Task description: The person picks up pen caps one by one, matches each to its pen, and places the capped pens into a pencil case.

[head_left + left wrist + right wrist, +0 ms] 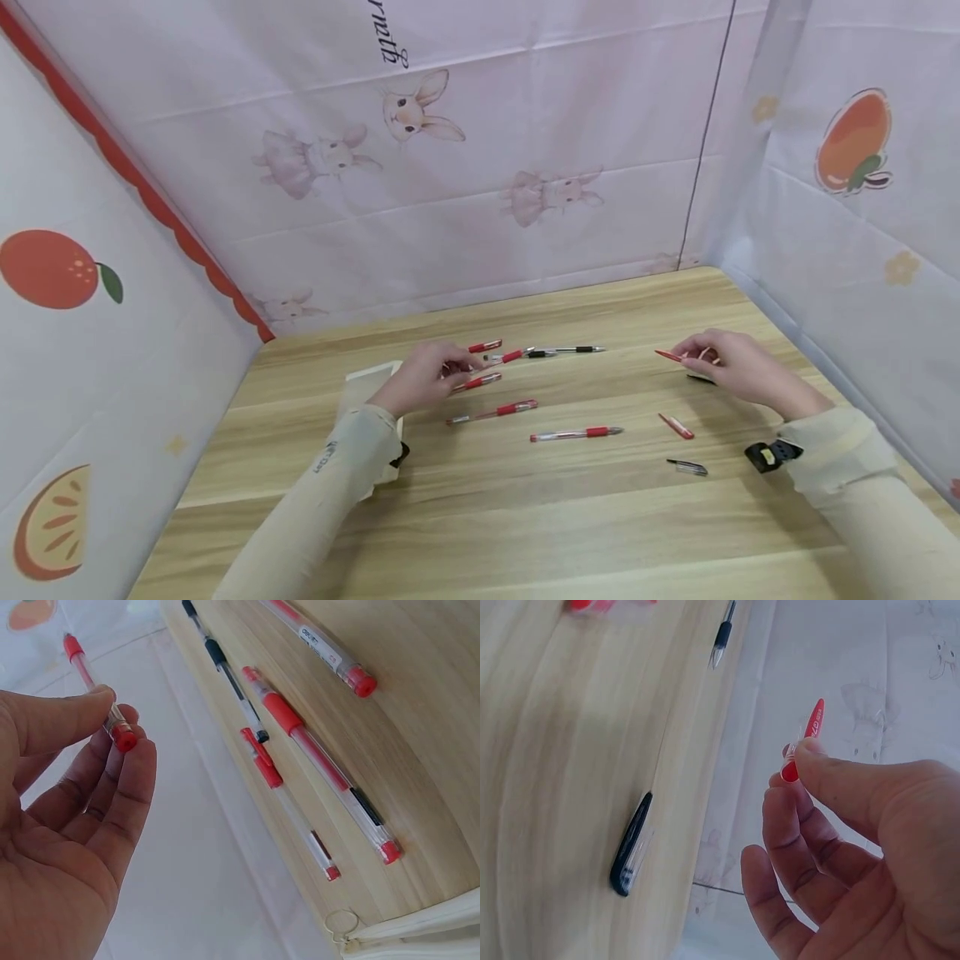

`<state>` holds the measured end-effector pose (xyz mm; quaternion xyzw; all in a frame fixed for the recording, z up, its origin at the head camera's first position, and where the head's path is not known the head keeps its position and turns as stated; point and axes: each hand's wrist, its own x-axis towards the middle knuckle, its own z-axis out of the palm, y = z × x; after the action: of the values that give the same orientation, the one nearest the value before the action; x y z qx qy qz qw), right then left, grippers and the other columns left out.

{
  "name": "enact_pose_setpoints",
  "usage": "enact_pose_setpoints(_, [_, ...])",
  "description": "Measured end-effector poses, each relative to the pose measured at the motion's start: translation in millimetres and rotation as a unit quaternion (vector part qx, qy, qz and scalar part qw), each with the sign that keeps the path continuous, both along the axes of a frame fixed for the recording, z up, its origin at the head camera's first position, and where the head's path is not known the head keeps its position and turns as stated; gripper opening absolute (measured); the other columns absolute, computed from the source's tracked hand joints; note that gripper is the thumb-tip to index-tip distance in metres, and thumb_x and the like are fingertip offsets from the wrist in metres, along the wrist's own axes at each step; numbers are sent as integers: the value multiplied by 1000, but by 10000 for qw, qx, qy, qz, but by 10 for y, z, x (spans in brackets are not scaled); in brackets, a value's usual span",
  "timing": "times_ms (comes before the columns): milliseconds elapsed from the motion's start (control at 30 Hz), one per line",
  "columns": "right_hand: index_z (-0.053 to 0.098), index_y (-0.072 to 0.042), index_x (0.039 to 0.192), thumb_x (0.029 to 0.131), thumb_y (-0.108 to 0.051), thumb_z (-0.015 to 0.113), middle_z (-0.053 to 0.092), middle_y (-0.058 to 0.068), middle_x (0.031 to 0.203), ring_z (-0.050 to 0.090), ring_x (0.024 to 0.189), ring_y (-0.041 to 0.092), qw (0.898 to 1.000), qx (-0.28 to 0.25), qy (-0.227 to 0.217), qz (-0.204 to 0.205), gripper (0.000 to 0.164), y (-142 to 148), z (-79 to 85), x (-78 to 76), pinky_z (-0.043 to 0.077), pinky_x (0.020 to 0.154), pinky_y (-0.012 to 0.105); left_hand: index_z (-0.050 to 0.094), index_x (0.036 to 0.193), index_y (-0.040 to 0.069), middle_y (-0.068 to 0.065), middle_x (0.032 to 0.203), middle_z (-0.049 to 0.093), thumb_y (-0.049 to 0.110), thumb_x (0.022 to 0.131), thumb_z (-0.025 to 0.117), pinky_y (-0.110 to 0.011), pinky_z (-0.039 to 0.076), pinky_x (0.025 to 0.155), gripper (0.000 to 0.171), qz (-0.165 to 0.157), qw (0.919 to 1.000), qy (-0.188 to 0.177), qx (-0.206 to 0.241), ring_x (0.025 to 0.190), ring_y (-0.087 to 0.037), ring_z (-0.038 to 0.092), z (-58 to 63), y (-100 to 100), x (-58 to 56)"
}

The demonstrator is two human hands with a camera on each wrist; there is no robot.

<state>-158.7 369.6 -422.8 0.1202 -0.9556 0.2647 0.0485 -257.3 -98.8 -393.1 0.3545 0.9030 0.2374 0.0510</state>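
Observation:
My left hand (431,375) pinches a red gel pen (84,675) near its red end plug, between thumb and fingers. The pen is uncapped, its tip pointing away from the palm and to the right. Over at the right, my right hand (727,365) pinches a red pen cap (814,724) with its clip sticking out past the thumb. A black pen cap (630,847) lies on the table below that hand. Beside the left hand lie several red pens, among them one red pen (322,772) and a thinner capped red pen (292,810).
Uncapped black pens (585,349) lie at the back of the wooden table (510,508). A red pen (573,434) lies nearer the front. At the right are a loose red cap (677,426) and another black cap (687,467). A white pouch (367,382) sits under the left forearm.

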Motion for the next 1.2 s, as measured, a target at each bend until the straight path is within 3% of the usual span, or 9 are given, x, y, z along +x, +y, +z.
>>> enact_pose_setpoints(333, [78, -4, 117, 103, -11, 72, 72, 1, 95, 63, 84, 9, 9985, -313, 133, 423, 17, -268, 24, -42, 53, 73, 26, 82, 115, 15, -3, 100, 78, 5, 101, 73, -29, 58, 79, 20, -89, 9999, 80, -30, 85, -10, 64, 3, 73, 39])
enact_pose_setpoints(800, [81, -8, 116, 101, -10, 74, 75, -2, 96, 61, 81, 6, 9976, -360, 160, 574, 17, -482, 43, -20, 54, 74, 25, 80, 112, 20, 5, 92, 72, 5, 100, 74, -27, 57, 76, 20, -157, 9998, 101, 4, 82, -11, 62, 20, 158, 139])
enact_pose_setpoints(1200, [81, -8, 115, 100, -10, 75, 77, 0, 100, 63, 83, 7, 9962, -368, 235, 755, 17, -630, 60, -15, 56, 75, 25, 80, 113, 18, 0, 95, 73, 2, 100, 72, -27, 57, 77, 22, -145, 9998, 45, -86, 83, -11, 62, -14, 142, 173])
